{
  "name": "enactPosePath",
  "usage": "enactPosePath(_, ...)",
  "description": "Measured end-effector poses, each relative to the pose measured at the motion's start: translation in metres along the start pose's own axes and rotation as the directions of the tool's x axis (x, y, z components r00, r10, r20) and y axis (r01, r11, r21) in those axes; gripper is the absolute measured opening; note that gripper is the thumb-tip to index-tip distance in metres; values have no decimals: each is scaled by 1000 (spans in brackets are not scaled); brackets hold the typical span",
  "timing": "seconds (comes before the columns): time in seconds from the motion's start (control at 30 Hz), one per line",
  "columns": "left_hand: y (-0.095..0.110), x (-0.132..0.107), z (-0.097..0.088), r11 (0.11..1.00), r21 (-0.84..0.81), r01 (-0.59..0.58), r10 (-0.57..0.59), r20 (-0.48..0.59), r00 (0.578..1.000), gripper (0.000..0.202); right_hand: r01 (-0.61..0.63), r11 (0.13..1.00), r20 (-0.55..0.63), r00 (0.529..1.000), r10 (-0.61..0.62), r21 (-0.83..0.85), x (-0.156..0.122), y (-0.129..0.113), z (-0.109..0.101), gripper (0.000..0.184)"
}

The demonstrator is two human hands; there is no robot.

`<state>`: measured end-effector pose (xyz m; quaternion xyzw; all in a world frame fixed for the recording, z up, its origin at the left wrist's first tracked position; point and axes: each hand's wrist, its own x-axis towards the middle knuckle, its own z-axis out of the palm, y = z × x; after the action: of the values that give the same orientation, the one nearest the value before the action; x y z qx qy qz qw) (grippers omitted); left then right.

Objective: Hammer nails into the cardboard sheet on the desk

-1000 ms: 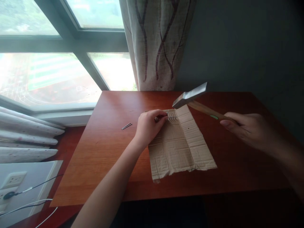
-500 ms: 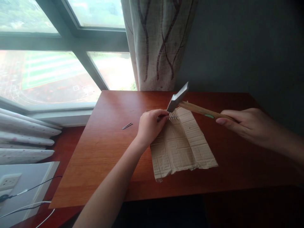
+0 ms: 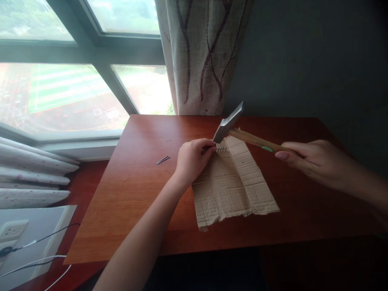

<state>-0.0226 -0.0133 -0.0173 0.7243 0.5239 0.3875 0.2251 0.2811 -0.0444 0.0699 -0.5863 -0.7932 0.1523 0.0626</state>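
Note:
A flattened piece of brown cardboard lies on a reddish wooden table. Near its far left corner is a cluster of several small nails driven into it. My left hand pinches a nail at that cluster, fingers closed. My right hand grips the wooden handle of a hammer. The hammer's grey metal head is tilted down and sits right at the fingertips of my left hand, over the nails.
Two loose nails lie on the table to the left of my left hand. A patterned curtain hangs behind the table beside a window. A power strip with cables sits at lower left.
The hammer head swung down and left from a raised position onto the nail cluster, then lifted very slightly. My left hand stayed pinched at the nails.

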Motion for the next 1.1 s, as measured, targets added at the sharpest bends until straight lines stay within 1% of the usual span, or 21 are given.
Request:
enactPosePath(0.1,0,0,0,1000,28,-11,11,9,1000,8,5,1000,19,1000,-4,-4,0,1,1,58)
enactPosePath(0.2,2,-1,-1,998,59,-32,31,17,999,8,13,1000,12,1000,-13,-2,-1,2,2,57)
enactPosePath(0.37,5,-4,-7,985,138,-103,101,21,995,14,8,1000,-5,1000,-8,2,-4,2,1,58)
enactPosePath(0.5,9,-11,-16,958,237,-165,169,2,986,16,-17,1000,-20,1000,17,11,-9,3,0,59)
enactPosePath(0.6,12,-21,-19,945,259,-202,199,38,979,14,-24,999,-35,999,25,25,-13,3,0,58)
enactPosePath(0.7,11,-31,-18,943,249,-219,203,88,975,17,-18,999,-31,999,19,26,-14,3,1,56)
enactPosePath(0.8,8,-38,-15,937,256,-239,220,101,970,18,-12,1000,-31,999,12,24,-14,2,2,55)
enactPosePath(0.97,7,-39,-13,907,305,-291,270,110,957,15,-11,1000,-36,999,12,18,-13,1,4,54)
enactPosePath(1.1,7,-40,-12,903,318,-290,270,104,957,16,-10,1000,-46,999,11,21,-13,0,5,54)
